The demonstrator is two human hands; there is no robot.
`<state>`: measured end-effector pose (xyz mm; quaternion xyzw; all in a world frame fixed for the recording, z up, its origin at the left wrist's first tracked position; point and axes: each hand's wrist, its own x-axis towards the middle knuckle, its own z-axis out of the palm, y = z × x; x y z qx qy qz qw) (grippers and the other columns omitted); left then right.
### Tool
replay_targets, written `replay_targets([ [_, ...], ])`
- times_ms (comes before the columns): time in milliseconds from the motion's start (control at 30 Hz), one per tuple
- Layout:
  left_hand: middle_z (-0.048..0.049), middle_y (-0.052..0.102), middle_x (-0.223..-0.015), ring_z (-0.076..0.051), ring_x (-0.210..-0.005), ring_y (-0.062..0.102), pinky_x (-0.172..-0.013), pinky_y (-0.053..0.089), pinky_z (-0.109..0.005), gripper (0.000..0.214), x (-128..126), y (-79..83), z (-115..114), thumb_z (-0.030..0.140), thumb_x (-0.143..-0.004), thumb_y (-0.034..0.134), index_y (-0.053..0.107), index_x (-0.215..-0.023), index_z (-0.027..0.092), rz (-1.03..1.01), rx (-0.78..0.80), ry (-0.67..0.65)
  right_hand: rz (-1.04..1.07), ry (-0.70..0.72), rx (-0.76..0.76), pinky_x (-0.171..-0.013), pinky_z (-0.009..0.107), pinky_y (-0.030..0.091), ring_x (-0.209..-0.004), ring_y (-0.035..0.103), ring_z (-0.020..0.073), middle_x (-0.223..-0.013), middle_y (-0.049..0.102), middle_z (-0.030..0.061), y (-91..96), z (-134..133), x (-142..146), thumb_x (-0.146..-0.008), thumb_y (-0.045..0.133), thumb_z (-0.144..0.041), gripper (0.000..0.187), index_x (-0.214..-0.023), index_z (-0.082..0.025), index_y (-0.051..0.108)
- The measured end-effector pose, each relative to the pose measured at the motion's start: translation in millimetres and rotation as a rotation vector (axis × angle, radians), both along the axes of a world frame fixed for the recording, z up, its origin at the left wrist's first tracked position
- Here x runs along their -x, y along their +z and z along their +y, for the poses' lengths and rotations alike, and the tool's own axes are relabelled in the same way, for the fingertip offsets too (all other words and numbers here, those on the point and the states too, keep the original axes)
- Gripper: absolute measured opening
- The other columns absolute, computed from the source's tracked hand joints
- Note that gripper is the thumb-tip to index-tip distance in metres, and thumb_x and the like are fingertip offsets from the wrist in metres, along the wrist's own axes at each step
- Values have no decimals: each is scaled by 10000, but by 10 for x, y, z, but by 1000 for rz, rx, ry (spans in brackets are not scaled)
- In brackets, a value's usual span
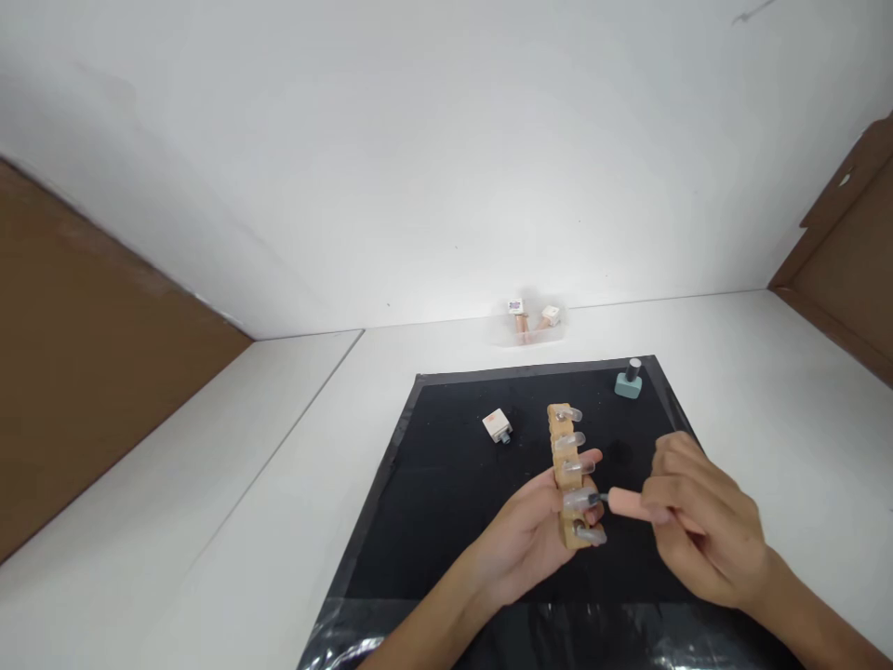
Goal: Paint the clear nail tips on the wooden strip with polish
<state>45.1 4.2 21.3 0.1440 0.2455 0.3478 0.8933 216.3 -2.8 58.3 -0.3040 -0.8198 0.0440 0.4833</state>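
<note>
My left hand (531, 535) grips a wooden strip (566, 465) that carries several clear false nails, holding it by its near end above a black mat (446, 502). My right hand (698, 521) pinches a peach-coloured brush cap (626, 502). The dark brush tip touches one of the nails near the strip's lower end. A small white square bottle (496, 426) without a cap lies on the mat, left of the strip.
A pale green polish bottle (629, 380) with a black cap stands at the mat's far right corner. A clear tray (531, 323) with two white-capped bottles sits against the white wall. Brown cardboard panels (84, 372) flank the white table (230, 484).
</note>
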Motion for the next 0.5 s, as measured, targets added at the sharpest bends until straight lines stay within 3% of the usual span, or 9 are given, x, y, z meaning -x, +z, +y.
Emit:
replay_targets([
  [200,12,484,-693,-96,-650,473,-639,334,-263,423,26,-33,-6,111,-659,652,606,-1078,141,-13,-68,4,102,-119,-6,-459,278,293,-478,332,122,-549,365,-34,-33,22,-72,-727,421,52,259,-747,-203,465],
  [367,2,492,-694,-105,-651,466,-634,345,-258,343,49,-34,14,144,-645,618,626,-988,145,-53,-143,-17,242,-192,141,-455,262,280,-500,374,123,-566,384,-26,-82,30,-88,-793,415,-25,208,-690,-202,454],
  [500,-5,487,-707,-98,-620,443,-603,335,-241,269,67,-15,47,192,-630,610,620,-890,125,-44,-91,-22,273,-243,257,-458,259,283,-486,381,117,-557,390,-31,-95,31,-93,-822,410,-83,214,-648,-201,450],
])
